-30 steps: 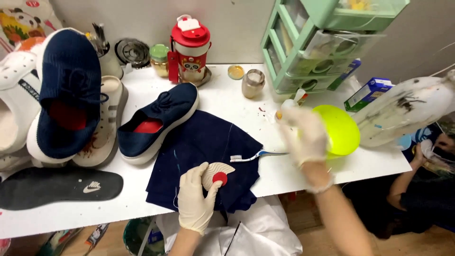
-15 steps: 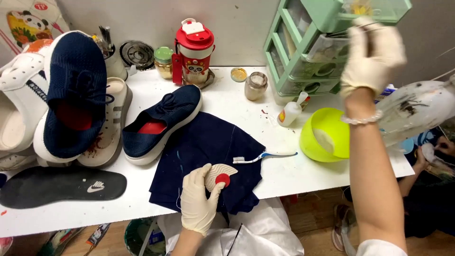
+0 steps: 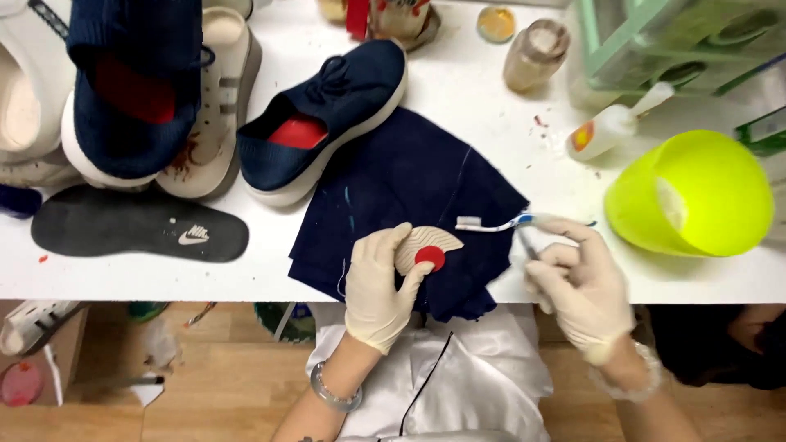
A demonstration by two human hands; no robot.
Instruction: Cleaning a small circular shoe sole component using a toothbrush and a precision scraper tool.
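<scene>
A: What are the hands doing?

B: Both wear pale gloves. The left hand [image 3: 378, 288] has its fingers closed round a small cream sole piece [image 3: 426, 246] with a red dot, held over a navy cloth [image 3: 409, 176] at the middle of the white tabletop [image 3: 483, 98]. The right hand [image 3: 577, 282], at 3 o'clock from the piece, has its fingers curled on the handle of a toothbrush [image 3: 491, 223], bristle end pointing toward the piece.

A: How far along does the work look?

B: Early, I'd judge. The brush head lies just beside the piece, not on it, and I see no foam or wetness there. The brushing looks not yet begun.

A: Count the things for me.

B: One navy shoe [image 3: 323, 119] at 11 o'clock of the cloth. One more navy shoe [image 3: 135, 82] further left, resting on pale sandals whose number I cannot tell. One black insole [image 3: 139, 233] at 9 o'clock. One lime bowl [image 3: 696, 192] at 3 o'clock, one squeeze bottle [image 3: 610, 131] at 2 o'clock, one brown jar [image 3: 534, 53] at 1 o'clock, one cloth, one toothbrush.
</scene>
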